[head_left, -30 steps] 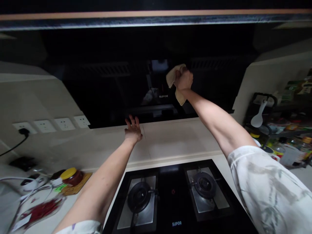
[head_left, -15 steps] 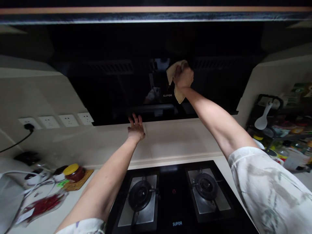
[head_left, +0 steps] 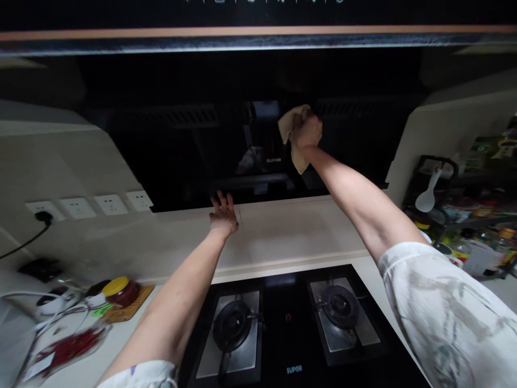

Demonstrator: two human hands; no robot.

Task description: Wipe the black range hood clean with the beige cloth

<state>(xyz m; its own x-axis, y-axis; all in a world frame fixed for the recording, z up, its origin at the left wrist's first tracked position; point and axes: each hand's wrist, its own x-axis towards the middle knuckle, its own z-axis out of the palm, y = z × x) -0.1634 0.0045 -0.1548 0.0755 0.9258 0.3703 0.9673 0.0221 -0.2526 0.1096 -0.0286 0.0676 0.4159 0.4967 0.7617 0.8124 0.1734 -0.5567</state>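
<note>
A tan cloth (head_left: 299, 160) is bunched in my right hand (head_left: 310, 131), whose fingers press it on the glossy black panel of the range hood (head_left: 181, 161). The cloth lies just right of the white SUPOR lettering, and one corner hangs below my wrist. My left hand (head_left: 223, 214) has its fingers spread, with the tips at the hood's lower edge, and it holds nothing. Beneath both arms is a black gas stove (head_left: 294, 345) with two burners.
Wall sockets (head_left: 111, 205) run along the left, one with a black plug. On the left counter are a yellow-lidded jar (head_left: 121, 293) on a wooden board and a bag of dried red chillies (head_left: 68, 345). A white spoon (head_left: 428, 194) hangs by a crowded rack at right.
My right hand with the cloth has shifted slightly right across the panel, away from the lettering. The view has tilted up a little, and my left hand stays at the hood's edge.
</note>
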